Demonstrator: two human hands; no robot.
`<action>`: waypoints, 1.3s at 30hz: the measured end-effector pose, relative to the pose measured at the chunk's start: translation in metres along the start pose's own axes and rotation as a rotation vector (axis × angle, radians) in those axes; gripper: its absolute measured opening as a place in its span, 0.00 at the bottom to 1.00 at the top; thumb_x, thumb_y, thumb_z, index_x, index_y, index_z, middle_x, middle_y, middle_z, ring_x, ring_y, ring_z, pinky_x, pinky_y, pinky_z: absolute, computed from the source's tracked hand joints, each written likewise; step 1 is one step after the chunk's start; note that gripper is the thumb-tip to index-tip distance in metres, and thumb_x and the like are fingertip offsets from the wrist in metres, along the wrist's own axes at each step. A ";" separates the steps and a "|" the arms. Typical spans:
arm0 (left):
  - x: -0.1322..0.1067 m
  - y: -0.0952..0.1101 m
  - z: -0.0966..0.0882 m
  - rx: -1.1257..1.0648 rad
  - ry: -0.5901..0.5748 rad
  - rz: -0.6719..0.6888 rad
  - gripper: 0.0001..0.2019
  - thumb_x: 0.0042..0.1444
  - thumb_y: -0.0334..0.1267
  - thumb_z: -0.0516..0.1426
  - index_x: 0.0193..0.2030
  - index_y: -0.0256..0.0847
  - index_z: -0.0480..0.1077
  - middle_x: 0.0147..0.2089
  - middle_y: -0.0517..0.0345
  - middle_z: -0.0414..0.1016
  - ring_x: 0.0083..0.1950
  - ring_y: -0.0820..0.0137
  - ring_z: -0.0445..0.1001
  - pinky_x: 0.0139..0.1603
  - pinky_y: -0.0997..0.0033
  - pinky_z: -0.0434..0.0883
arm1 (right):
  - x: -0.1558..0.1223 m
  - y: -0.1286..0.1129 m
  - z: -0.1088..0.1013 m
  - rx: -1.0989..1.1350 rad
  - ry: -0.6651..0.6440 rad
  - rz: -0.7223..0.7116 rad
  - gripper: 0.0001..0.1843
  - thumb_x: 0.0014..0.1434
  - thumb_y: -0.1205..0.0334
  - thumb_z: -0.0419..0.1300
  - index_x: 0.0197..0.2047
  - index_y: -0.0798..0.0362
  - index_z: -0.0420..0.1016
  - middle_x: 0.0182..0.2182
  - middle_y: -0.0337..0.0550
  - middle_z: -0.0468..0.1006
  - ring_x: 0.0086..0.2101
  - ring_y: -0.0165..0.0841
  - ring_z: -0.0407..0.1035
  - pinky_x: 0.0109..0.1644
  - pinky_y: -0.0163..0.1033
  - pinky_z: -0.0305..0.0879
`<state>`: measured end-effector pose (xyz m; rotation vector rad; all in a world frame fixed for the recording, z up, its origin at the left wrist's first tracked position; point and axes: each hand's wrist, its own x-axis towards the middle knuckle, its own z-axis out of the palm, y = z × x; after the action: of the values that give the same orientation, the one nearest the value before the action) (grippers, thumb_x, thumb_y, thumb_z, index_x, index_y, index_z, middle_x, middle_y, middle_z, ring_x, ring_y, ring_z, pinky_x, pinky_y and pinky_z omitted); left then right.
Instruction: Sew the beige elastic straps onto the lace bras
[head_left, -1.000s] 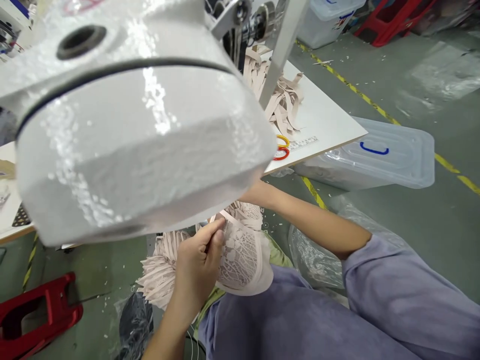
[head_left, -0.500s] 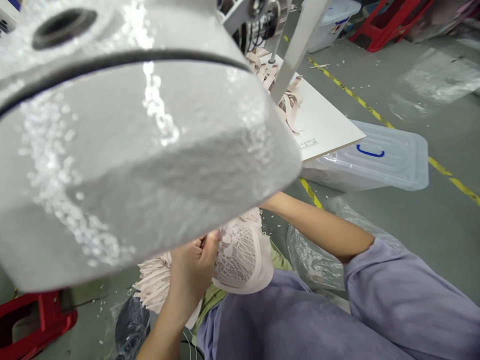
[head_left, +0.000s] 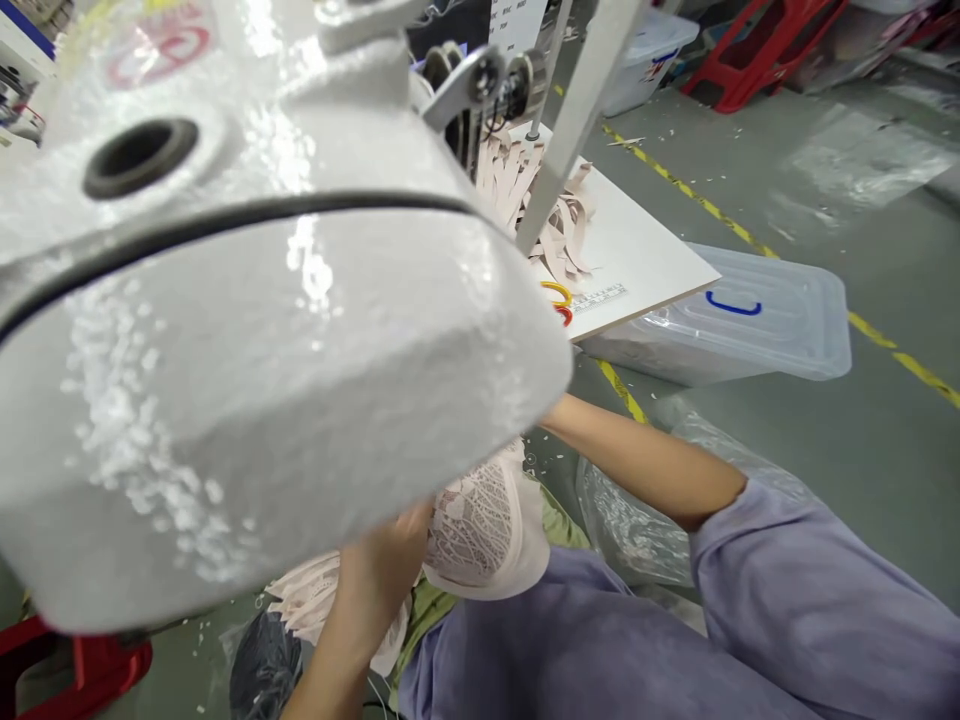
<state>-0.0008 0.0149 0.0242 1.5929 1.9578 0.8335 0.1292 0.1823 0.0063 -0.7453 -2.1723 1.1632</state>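
A pale pink lace bra cup (head_left: 487, 540) rests over my lap in purple trousers. My left hand (head_left: 382, 570) is closed on the cup's left edge, and its fingertips are cut off by the white sewing machine head (head_left: 262, 350) that fills most of the view. My right forearm (head_left: 645, 460) reaches in from the right towards the cup. The right hand itself is hidden behind the machine head. A stack of similar lace pieces (head_left: 307, 600) lies just left of my left wrist.
A white table (head_left: 645, 250) carries a heap of beige straps (head_left: 525, 190) and coloured rings (head_left: 556, 292). A clear plastic bin with a lid (head_left: 735, 320) stands on the floor beside it. A clear plastic bag (head_left: 637, 530) lies by my knee, and red stools (head_left: 75, 660) sit low left and far back.
My head has shifted, so the machine head now covers more of my left hand and the cup. The left hand keeps its hold on the lace cup, slightly lower in view.
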 end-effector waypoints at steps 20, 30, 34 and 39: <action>0.003 0.005 0.001 0.016 -0.021 -0.090 0.15 0.63 0.47 0.55 0.49 0.48 0.80 0.49 0.59 0.83 0.51 0.60 0.81 0.47 0.66 0.79 | 0.000 0.012 0.000 0.121 -0.039 -0.036 0.05 0.54 0.64 0.63 0.36 0.55 0.73 0.45 0.48 0.73 0.41 0.37 0.68 0.45 0.43 0.69; -0.007 0.008 0.000 0.143 0.053 -0.012 0.15 0.63 0.46 0.54 0.47 0.47 0.80 0.45 0.56 0.84 0.44 0.61 0.83 0.44 0.68 0.78 | 0.004 0.022 0.003 0.083 -0.026 -0.131 0.05 0.58 0.64 0.62 0.34 0.54 0.69 0.37 0.41 0.72 0.39 0.32 0.66 0.40 0.35 0.62; -0.011 0.004 0.002 0.183 0.075 0.030 0.14 0.64 0.44 0.54 0.46 0.46 0.80 0.43 0.56 0.84 0.42 0.61 0.83 0.42 0.68 0.78 | 0.002 0.022 0.008 0.076 0.024 -0.097 0.06 0.57 0.63 0.63 0.34 0.54 0.69 0.36 0.40 0.71 0.38 0.31 0.66 0.40 0.34 0.61; -0.015 0.003 0.002 0.167 0.092 0.016 0.15 0.65 0.43 0.53 0.47 0.44 0.79 0.45 0.55 0.84 0.44 0.63 0.83 0.42 0.70 0.77 | 0.002 0.022 0.013 0.084 0.050 -0.114 0.04 0.58 0.66 0.62 0.36 0.54 0.70 0.40 0.41 0.70 0.39 0.30 0.66 0.43 0.36 0.61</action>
<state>0.0063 0.0015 0.0248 1.6938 2.1310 0.7798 0.1232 0.1867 -0.0185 -0.5997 -2.0834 1.1569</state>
